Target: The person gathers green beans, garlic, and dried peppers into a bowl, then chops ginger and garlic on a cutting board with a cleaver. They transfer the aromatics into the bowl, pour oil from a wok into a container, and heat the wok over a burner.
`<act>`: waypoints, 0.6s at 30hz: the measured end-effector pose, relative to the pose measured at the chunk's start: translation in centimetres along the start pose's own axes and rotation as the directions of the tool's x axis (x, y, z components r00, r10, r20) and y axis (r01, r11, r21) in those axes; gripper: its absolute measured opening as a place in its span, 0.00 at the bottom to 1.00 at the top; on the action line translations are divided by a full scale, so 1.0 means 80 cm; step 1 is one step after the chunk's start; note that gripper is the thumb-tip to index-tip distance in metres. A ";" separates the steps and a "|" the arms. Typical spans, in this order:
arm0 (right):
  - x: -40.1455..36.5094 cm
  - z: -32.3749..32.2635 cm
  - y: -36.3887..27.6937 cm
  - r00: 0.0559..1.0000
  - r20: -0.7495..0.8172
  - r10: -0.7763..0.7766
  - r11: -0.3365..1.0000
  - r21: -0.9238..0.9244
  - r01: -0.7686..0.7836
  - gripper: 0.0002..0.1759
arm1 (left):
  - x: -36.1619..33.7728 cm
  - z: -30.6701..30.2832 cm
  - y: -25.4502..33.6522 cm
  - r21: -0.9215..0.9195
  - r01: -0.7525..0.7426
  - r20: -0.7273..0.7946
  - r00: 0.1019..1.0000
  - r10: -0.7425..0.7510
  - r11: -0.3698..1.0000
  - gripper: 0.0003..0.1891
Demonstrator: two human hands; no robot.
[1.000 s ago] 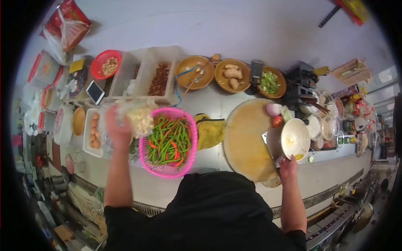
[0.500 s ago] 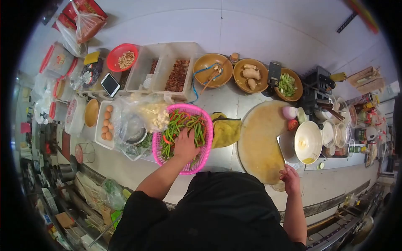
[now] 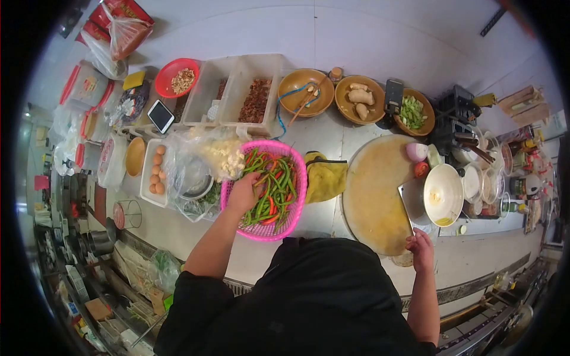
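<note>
Left hand point(image 3: 243, 193) shifted to left of basket point(image 3: 270, 233), clutching chillies point(image 3: 276, 188); right hand point(image 3: 420, 246) half-open

Along the back of the surface point(image 3: 320, 136) stand a red bowl of nuts point(image 3: 178, 77), a phone point(image 3: 161, 116), two clear tubs point(image 3: 252, 95) with dark brown contents, and three brown bowls: one with a blue cord across it point(image 3: 306, 92), one with ginger point(image 3: 359, 101), one with chopped green vegetable point(image 3: 414, 113). A tray of eggs point(image 3: 155, 178) lies at the left beside a clear plastic bag of white pieces point(image 3: 221, 157), and a crumpled yellow cloth point(image 3: 325, 178) sits mid-surface. At the right a white bowl point(image 3: 442, 194) stands near an onion point(image 3: 415, 152) and a tomato point(image 3: 422, 169).
</note>
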State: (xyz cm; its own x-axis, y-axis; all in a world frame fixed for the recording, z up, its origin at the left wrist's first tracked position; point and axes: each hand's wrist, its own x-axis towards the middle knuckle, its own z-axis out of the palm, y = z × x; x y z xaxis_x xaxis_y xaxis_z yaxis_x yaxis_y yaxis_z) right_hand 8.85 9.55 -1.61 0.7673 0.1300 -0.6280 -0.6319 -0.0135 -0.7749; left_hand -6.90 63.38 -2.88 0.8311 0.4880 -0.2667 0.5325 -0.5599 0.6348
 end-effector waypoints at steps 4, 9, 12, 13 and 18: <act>0.002 0.001 -0.001 1.000 0.006 -0.011 1.000 -0.014 0.011 0.15 | 0.002 0.008 -0.012 -0.144 0.044 0.027 0.999 -0.041 0.989 0.24; 0.003 0.001 -0.001 1.000 0.017 -0.024 0.999 -0.033 0.025 0.15 | -0.005 0.025 0.006 0.170 -0.016 0.039 0.999 0.010 0.985 0.24; 0.004 0.001 0.002 1.000 0.020 -0.020 0.999 -0.039 0.020 0.15 | -0.001 0.031 0.009 0.336 0.009 0.076 0.996 -0.037 0.942 0.23; 0.003 0.001 0.002 1.000 0.022 -0.014 0.999 -0.040 0.015 0.15 | 0.002 0.031 0.012 0.387 0.050 0.110 0.989 -0.099 0.921 0.22; 0.002 -0.002 0.003 1.000 0.008 -0.025 0.999 -0.042 0.025 0.15 | 0.014 0.026 0.004 0.290 0.027 0.154 0.985 -0.074 0.957 0.17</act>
State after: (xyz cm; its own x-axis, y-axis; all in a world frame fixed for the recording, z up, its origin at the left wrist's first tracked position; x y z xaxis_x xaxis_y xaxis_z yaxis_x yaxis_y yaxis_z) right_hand 8.85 9.43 -1.88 0.7819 0.1382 -0.6079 -0.6073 -0.0519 -0.7928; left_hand -5.45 62.35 -4.45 0.8039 0.4196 -0.4214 0.5784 -0.7164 0.3901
